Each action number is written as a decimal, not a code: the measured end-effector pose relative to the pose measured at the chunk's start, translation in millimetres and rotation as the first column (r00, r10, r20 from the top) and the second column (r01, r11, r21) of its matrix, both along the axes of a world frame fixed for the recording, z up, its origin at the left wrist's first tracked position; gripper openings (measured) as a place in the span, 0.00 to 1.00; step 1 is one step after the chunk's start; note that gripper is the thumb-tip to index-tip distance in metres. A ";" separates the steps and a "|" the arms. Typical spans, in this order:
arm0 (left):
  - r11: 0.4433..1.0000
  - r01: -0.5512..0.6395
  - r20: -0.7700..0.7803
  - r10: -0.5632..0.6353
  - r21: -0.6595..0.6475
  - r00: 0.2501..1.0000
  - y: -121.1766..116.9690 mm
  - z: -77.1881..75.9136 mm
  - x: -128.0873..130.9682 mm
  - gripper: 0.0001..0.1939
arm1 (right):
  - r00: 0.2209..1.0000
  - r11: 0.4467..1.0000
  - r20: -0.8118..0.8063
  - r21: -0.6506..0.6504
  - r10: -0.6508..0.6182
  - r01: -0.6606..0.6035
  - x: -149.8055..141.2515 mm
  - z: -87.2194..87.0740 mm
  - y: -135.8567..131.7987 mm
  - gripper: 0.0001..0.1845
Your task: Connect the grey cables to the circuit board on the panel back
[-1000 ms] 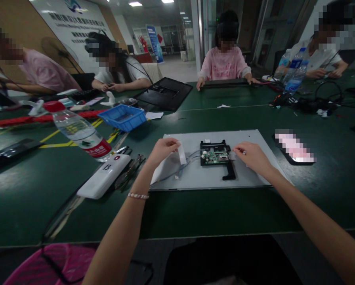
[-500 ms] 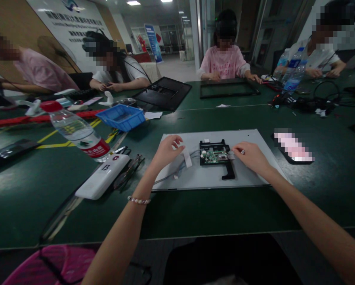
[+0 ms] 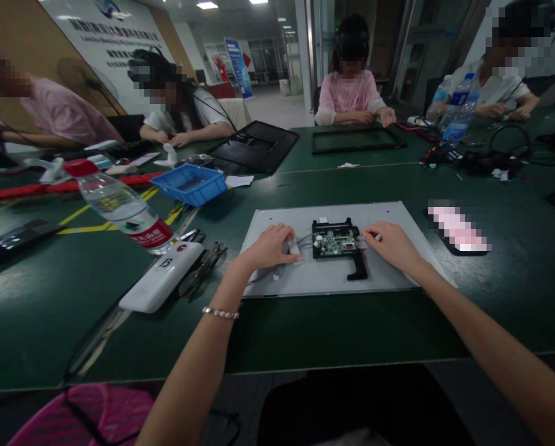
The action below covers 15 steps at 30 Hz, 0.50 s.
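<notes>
My left hand (image 3: 274, 246) lies low over the left part of a flat grey-white panel (image 3: 305, 282), thumb and fingers apart on either side of a whitish tape strip (image 3: 294, 249). The fingertips touch the strip or the panel beside it. Grey cables (image 3: 306, 240) run from under that hand to a green circuit board (image 3: 337, 243) in a black plastic bracket (image 3: 358, 267). At the board's right edge my right hand (image 3: 391, 244) is closed in a pinch, close to a pale tab (image 3: 362, 243). What its fingertips hold is hidden.
Right of the panel lies a phone (image 3: 458, 230). To the left are a white power bank (image 3: 162, 279), eyeglasses (image 3: 202, 272), a water bottle (image 3: 119, 204) and a blue bin (image 3: 191, 184). Across the table, people sit near a black frame (image 3: 358, 141) and a black cover (image 3: 256, 145).
My left hand has come down and slightly right from above the panel onto the tape strip. My right hand stays at the board's edge. The person opposite has drawn their hands together.
</notes>
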State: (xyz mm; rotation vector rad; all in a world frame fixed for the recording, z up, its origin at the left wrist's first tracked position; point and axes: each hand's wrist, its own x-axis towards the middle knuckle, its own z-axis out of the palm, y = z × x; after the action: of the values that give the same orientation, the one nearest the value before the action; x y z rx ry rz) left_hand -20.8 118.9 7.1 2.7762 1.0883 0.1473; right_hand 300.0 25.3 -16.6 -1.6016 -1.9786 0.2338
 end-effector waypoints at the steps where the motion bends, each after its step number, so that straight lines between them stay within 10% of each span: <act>1: 1.000 -0.016 -0.013 0.016 0.007 1.000 -1.5 0.4 0.3 0.28 | 1.000 1.000 0.003 0.001 0.001 -0.001 0.2 0.1 0.1 0.12; 15: 0.996 -0.070 0.191 0.058 0.059 0.980 -2.3 7.0 2.3 0.17 | 0.978 0.998 -0.208 -0.059 -0.035 0.023 11.7 1.1 4.2 0.12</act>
State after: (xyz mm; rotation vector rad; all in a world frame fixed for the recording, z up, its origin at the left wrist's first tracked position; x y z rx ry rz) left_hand -18.5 116.6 14.2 2.7157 1.1430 0.4520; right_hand 311.6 29.4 -15.5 -1.5705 -1.8011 0.4314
